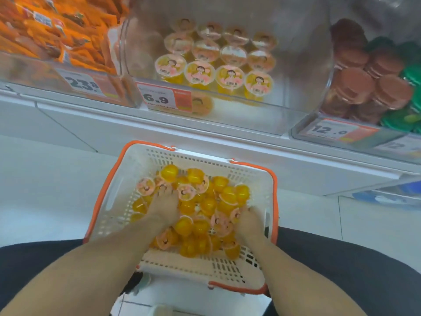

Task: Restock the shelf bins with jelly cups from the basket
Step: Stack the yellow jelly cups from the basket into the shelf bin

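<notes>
A white basket with an orange rim (145, 156) sits on the floor between my knees, holding several yellow jelly cups (227, 195) with pink lids. Both my hands are down among the cups. My left hand (165, 205) lies over the pile at centre left, fingers reaching into the cups. My right hand (249, 221) is dug into the cups near the basket's right wall, fingertips hidden. Whether either hand grips a cup is hidden. Above, a clear shelf bin (296, 106) holds rows of upright jelly cups (229, 76).
An orange snack-packet bin (57, 30) stands at upper left, a bin of brown- and green-lidded tubs (373, 87) at upper right. Price tags 6.9 (163, 98), 23.8 and 12.0 hang on the bin fronts. A white shelf edge (205, 135) juts above the basket.
</notes>
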Demonstrator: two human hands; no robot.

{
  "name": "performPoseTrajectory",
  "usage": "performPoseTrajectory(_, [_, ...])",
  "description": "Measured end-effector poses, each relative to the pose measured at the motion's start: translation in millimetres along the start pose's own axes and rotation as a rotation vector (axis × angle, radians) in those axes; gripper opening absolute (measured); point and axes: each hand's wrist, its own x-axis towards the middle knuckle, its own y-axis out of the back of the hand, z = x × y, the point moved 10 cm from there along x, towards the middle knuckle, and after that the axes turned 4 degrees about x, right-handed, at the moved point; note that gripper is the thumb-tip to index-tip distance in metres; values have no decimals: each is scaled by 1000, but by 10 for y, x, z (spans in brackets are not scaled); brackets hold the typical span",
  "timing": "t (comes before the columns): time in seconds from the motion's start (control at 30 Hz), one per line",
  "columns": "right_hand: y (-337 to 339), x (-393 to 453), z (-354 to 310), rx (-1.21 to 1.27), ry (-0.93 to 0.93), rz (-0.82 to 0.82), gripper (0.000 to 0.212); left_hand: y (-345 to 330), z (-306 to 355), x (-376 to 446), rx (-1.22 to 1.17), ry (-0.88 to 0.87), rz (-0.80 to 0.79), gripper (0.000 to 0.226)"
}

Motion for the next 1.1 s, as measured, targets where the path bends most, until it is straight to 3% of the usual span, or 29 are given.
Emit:
performPoseTrajectory(0.13, [-46,214,48,-95,79,4,34,160,266,278,-14,-101,63,63])
performPoseTrajectory(0.27, [-129,261,138,-97,69,26,19,-199,263,508,12,-51,-106,75])
performPoseTrajectory(0.43, [-78,274,9,-95,49,64,33,-417,321,556,-5,-26,-80,77])
performPoseTrajectory(0.63, [-209,245,52,-211,0,-157,26,-330,258,525,-85,-10,-27,53])
performPoseTrajectory(0.73, [-337,196,109,-166,-54,-267,25,-223,243,506,-131,-3,-13,29])
performPoseTrajectory(0.83, [-361,130,151,5,-172,-361,31,-206,160,441,-398,44,-25,23])
performPoseTrajectory(1.0, [-376,97,-136,566,-296,-462,43,-389,-81,106,-1308,263,-192,25])
performPoseTrajectory(1.1, [-61,115,-411,814,-280,-421,45,-203,-84,-97,-1763,263,-316,30])
